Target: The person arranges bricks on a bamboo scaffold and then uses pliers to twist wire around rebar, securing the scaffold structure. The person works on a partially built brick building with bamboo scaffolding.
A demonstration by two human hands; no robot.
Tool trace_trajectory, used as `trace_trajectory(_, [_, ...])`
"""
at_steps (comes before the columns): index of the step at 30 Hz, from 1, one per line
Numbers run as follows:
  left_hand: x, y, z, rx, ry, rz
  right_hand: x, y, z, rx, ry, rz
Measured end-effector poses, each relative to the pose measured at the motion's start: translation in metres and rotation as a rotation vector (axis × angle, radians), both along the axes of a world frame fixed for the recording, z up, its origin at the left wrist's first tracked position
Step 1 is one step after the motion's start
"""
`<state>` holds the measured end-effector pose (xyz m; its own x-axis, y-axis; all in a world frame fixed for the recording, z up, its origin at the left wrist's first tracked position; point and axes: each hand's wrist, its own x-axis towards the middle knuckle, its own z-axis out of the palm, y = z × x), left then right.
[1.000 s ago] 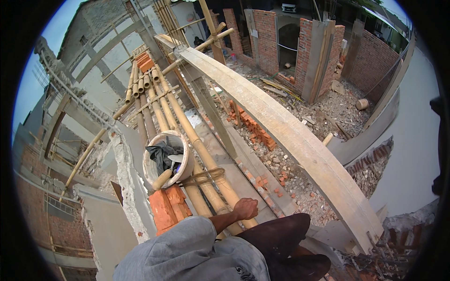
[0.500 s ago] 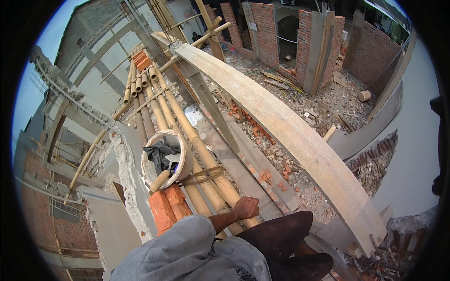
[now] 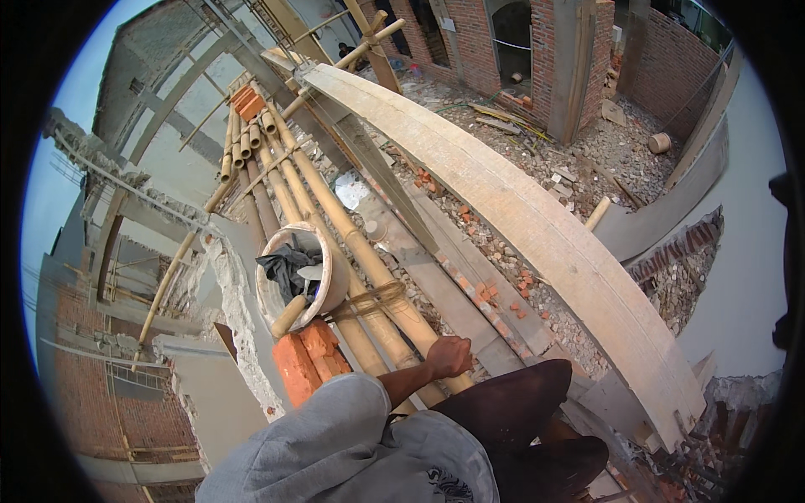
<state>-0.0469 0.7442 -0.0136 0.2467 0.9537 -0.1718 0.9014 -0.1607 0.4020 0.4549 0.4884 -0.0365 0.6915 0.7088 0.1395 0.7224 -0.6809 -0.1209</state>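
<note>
My left hand reaches across from the grey sleeve and is closed in a fist over a thick bamboo pole, just above my dark-trousered knee. Its palm side is hidden, so I cannot make out whether anything is in it. My right hand is out of view. Farther left stands a whitish bucket, holding crumpled black plastic and a trowel, whose wooden handle juts over the near rim. Orange bricks lie right below the bucket, beside my sleeve.
Lashed bamboo poles run away to a stack of bricks. A long pale beam slants across on the right. Beyond it lies rubble-strewn ground with brick walls. A broken wall edge borders the left side.
My view has shifted slightly, so hand, bucket and bricks sit a little lower and to the right. The left hand stays closed over the bamboo.
</note>
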Motion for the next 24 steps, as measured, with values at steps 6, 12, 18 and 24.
trace_trajectory(6, [-0.004, -0.005, -0.014, 0.108, -0.060, -0.014, -0.003, -0.001, 0.006, 0.200, 0.046, -0.012])
trace_trajectory(12, [0.014, 0.078, 0.000, -0.581, 0.166, -0.046, -0.004, 0.003, 0.010, 0.134, -0.009, -0.040])
trace_trajectory(18, [0.024, 0.146, 0.016, -0.595, 0.102, 0.133, -0.013, 0.008, 0.023, 0.176, 0.048, -0.037])
trace_trajectory(24, [-0.002, 0.137, 0.018, -0.577, 0.128, 0.099, -0.010, 0.010, 0.017, 0.206, 0.000, -0.069])
